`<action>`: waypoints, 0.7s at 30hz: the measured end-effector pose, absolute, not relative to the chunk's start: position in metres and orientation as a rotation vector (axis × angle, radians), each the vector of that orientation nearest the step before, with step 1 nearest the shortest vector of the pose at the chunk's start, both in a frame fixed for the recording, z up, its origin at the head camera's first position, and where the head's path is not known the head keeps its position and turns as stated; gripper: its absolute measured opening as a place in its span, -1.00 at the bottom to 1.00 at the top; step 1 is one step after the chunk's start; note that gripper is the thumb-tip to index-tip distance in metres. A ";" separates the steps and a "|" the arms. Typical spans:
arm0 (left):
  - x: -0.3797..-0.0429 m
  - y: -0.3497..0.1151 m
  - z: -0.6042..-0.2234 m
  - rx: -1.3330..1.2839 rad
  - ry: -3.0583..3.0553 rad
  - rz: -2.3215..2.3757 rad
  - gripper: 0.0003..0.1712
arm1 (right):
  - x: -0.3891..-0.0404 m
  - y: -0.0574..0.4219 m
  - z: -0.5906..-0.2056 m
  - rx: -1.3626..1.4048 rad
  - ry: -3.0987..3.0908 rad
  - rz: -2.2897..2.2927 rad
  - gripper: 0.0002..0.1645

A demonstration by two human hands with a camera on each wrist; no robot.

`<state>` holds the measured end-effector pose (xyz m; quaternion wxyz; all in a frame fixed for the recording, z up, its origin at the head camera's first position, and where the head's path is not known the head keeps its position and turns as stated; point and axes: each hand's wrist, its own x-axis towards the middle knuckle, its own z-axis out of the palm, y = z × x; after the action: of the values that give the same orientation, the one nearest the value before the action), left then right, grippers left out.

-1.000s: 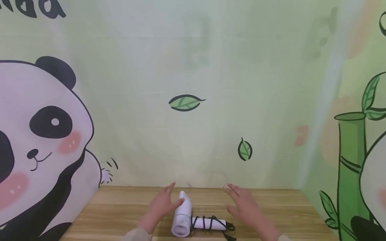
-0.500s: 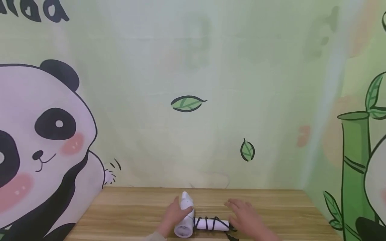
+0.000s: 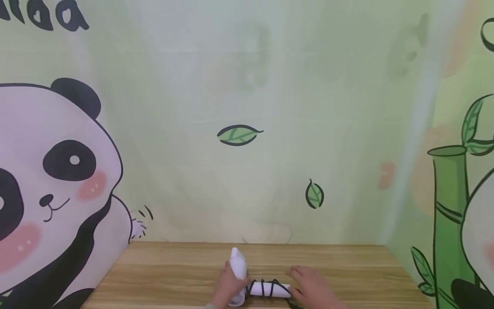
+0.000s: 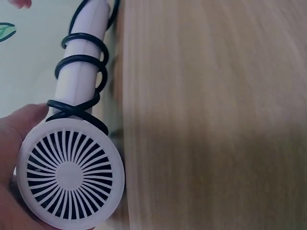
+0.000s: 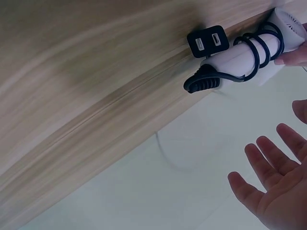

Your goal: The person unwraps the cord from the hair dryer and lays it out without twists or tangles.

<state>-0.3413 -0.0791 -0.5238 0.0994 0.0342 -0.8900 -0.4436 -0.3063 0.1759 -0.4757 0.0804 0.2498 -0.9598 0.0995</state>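
A white hair dryer point(image 3: 239, 267) lies on the wooden table, its handle point(image 3: 277, 290) pointing right and wound with a black cord point(image 4: 79, 60). My left hand point(image 3: 227, 286) grips the barrel, its thumb lying over the top near the handle. The left wrist view shows the round vent grille point(image 4: 69, 176) close up, with part of that hand along its left side. Off the handle's free end, my right hand point(image 3: 312, 286) has its fingers extended and holds nothing. In the right wrist view a black two-pin plug point(image 5: 207, 41) sits beside the handle's end.
The wooden table point(image 3: 173, 274) reaches back to a pale green backdrop point(image 3: 185, 180) printed with pandas, leaves and bamboo. Its wall-like side panels stand at the left and right.
My left hand has come down from beside the barrel and now grips it. My right hand has lowered towards the handle's end. The hair dryer stays in about the same place.
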 end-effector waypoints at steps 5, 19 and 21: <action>-0.340 -0.078 -0.526 0.096 -2.582 -1.322 -0.05 | -0.308 0.178 -0.478 0.742 -2.899 0.315 -0.56; -0.344 -0.074 -0.535 0.195 -2.487 -1.331 -0.24 | -0.309 0.189 -0.491 0.799 -2.766 0.331 -0.55; -0.345 -0.073 -0.536 0.224 -2.496 -1.322 -0.16 | -0.309 0.191 -0.491 0.790 -2.738 0.316 -0.55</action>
<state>-0.3449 -0.0730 -0.5358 0.1536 0.0782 -0.8706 -0.4609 -0.3086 0.1912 -0.4906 0.1368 0.2730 -0.9460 0.1090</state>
